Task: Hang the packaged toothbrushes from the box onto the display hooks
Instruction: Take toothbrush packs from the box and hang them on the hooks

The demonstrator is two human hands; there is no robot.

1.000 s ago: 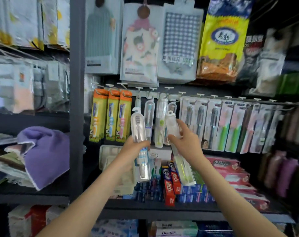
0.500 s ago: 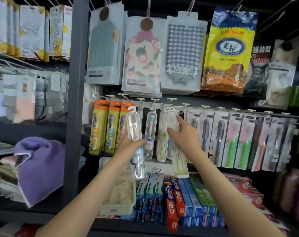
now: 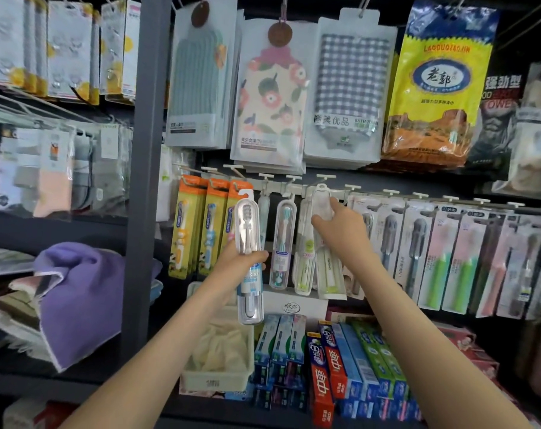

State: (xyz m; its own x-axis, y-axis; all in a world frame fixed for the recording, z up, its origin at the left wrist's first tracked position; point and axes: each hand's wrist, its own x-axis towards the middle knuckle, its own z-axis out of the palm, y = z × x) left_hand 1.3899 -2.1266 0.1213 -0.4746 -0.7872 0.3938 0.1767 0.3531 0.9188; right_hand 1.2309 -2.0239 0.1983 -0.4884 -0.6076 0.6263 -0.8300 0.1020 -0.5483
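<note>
At the hook rail (image 3: 275, 185) | my left hand (image 3: 238, 264) grips a clear toothbrush case (image 3: 247, 224) upright | my right hand (image 3: 340, 233) pinches a second pack (image 3: 322, 201) near a hook (image 3: 325, 176).

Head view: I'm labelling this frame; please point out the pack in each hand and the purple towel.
Left-hand pack (image 3: 247, 226), head view, clear front over the bristles.
Right-hand pack (image 3: 322, 201), head view, upper clear part.
Purple towel (image 3: 80, 298), head view, middle of the hanging fold.

Hooks (image 3: 325, 177) packed: hanging packs (image 3: 283, 243) nearly touching. Towel packs (image 3: 270, 97) overhang hooks from above. Free room in front, above toothpaste boxes (image 3: 335, 366).
</note>
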